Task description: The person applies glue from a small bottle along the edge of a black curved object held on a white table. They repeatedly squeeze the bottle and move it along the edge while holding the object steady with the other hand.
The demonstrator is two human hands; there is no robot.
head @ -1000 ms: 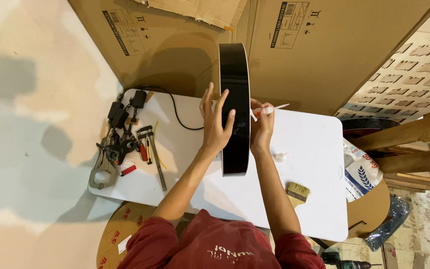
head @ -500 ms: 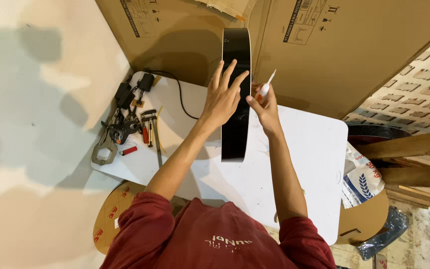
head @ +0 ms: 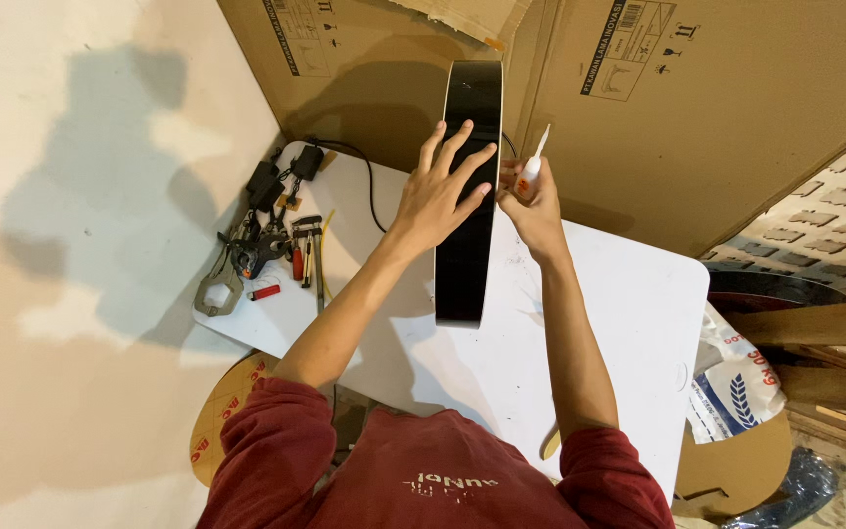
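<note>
Workshop corner: pale plastered wall on one side, big brown cardboard boxes [head: 638, 108] leaning behind a small white tabletop [head: 629, 323].

A tall black panel with a pale edge [head: 470, 186] stands on edge across the tabletop, its far end towards the boxes. Left hand [head: 438, 196] lies flat against its near face, fingers spread, bracing it; grip released, nothing clasped. Right hand [head: 531, 201] is just beside the panel's other face, grip clenched round a small white tube with a thin nozzle [head: 534, 167], nozzle pointing up and away.

At the left end of the tabletop: a heap of clamps and hand tools [head: 261, 250], a small red item [head: 264, 292], black plugs and a cable [head: 345, 162] trailing towards the panel. To the right, a white printed sack [head: 736, 377] and wooden slats [head: 815, 328].

Risks, as I judge them: the panel stands only on its narrow edge, steadied by one open palm; a shove or slackened pressure could tip it or let it slide. If the tube is squeezed while aimed off the panel, its contents could land on fingers or tabletop. The cable near the panel's foot might snag.

Hard to make out: what the tube holds; where the panel meets the tabletop, hidden by the wrists; the panel's far face; the tool heap is too tangled to sort.
</note>
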